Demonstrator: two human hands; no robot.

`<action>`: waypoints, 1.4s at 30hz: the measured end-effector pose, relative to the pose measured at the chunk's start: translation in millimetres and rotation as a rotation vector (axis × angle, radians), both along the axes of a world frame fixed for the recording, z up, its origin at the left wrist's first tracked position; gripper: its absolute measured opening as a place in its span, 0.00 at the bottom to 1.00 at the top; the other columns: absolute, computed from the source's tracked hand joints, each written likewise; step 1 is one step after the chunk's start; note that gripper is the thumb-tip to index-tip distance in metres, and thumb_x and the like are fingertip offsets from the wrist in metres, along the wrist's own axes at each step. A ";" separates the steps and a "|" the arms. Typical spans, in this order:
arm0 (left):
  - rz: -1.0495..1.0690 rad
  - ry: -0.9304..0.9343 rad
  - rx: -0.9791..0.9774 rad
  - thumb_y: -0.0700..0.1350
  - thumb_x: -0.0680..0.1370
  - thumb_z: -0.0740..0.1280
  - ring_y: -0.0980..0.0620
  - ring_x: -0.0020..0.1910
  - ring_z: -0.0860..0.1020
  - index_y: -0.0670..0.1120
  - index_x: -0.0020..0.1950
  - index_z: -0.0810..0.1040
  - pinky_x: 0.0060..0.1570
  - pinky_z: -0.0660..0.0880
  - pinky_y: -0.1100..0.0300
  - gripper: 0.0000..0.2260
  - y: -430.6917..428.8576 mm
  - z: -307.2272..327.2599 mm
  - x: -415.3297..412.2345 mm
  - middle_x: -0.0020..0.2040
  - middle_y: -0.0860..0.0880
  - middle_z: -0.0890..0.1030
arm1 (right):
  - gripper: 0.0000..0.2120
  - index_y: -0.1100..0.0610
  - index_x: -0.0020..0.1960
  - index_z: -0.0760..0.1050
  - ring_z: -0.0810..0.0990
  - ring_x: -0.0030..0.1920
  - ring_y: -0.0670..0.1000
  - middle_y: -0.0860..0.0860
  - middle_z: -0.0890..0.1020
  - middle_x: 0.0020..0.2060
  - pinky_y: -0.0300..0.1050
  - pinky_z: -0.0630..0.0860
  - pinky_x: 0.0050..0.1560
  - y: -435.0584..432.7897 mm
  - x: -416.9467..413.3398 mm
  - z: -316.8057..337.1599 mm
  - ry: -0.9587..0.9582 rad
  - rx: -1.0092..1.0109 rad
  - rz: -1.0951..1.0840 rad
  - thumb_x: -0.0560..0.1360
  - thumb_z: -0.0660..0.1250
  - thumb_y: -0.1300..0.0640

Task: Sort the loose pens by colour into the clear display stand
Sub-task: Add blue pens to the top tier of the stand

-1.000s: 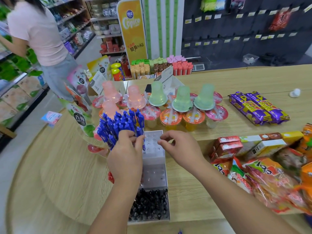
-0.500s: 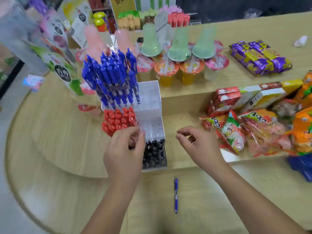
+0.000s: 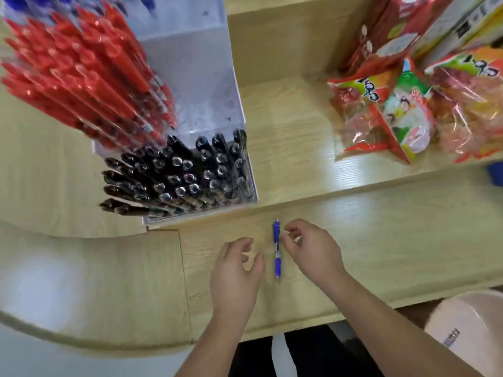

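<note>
We see bright, even overhead light glaring white off the table [image 3: 40, 281]; red pens [image 3: 81, 72] smear with motion blur, and edges bow outward.

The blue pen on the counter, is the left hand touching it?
Apart. The head view shows bare wood between the left hand and the blue pen.

Both forearms are bare to the bottom edge of the view, with no sleeve, watch or ring showing. The left hand [image 3: 236, 270] and right hand [image 3: 310, 248] are bare too. Dark trousers [image 3: 313, 355] cover the legs below.
</note>
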State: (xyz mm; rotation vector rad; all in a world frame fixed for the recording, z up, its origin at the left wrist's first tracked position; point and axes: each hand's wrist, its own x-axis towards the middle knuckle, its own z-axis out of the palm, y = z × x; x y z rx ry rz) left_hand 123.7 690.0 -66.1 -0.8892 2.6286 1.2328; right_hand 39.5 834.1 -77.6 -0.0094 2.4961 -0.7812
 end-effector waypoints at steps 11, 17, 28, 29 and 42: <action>0.151 -0.015 0.079 0.47 0.75 0.73 0.59 0.51 0.77 0.51 0.63 0.79 0.53 0.78 0.54 0.16 -13.1 -56.9 -2.3 0.53 0.55 0.78 | 0.14 0.53 0.49 0.73 0.80 0.41 0.55 0.50 0.80 0.40 0.43 0.68 0.34 -24.0 -0.4 -59.6 -0.061 0.298 0.076 0.77 0.60 0.43; 0.246 0.125 0.116 0.53 0.75 0.71 0.62 0.54 0.77 0.50 0.60 0.80 0.53 0.79 0.55 0.16 -40.6 -4.3 -21.1 0.53 0.59 0.79 | 0.14 0.52 0.42 0.73 0.76 0.34 0.54 0.47 0.76 0.32 0.42 0.70 0.31 -18.5 -8.1 -37.5 -0.033 0.310 0.143 0.78 0.58 0.43; 0.111 0.527 -0.187 0.57 0.73 0.70 0.62 0.51 0.77 0.56 0.54 0.80 0.53 0.72 0.72 0.12 -50.8 93.8 -16.5 0.51 0.63 0.77 | 0.06 0.39 0.46 0.74 0.77 0.39 0.37 0.35 0.79 0.37 0.38 0.74 0.37 0.3 -7.1 112.2 0.198 0.058 0.049 0.71 0.67 0.50; 0.075 0.617 -0.261 0.55 0.73 0.70 0.63 0.54 0.76 0.53 0.56 0.81 0.56 0.70 0.73 0.13 -56.6 105.6 -20.0 0.53 0.60 0.76 | 0.07 0.39 0.45 0.74 0.77 0.39 0.37 0.36 0.79 0.37 0.37 0.73 0.36 -1.8 -9.8 128.2 0.209 0.019 0.036 0.70 0.68 0.50; 0.149 0.765 -0.442 0.53 0.74 0.65 0.45 0.77 0.59 0.44 0.73 0.66 0.73 0.59 0.48 0.29 -125.1 215.2 -110.3 0.77 0.40 0.60 | 0.12 0.42 0.45 0.76 0.81 0.33 0.43 0.38 0.82 0.39 0.46 0.78 0.37 -67.4 -74.7 284.7 0.533 -0.433 -0.063 0.72 0.70 0.60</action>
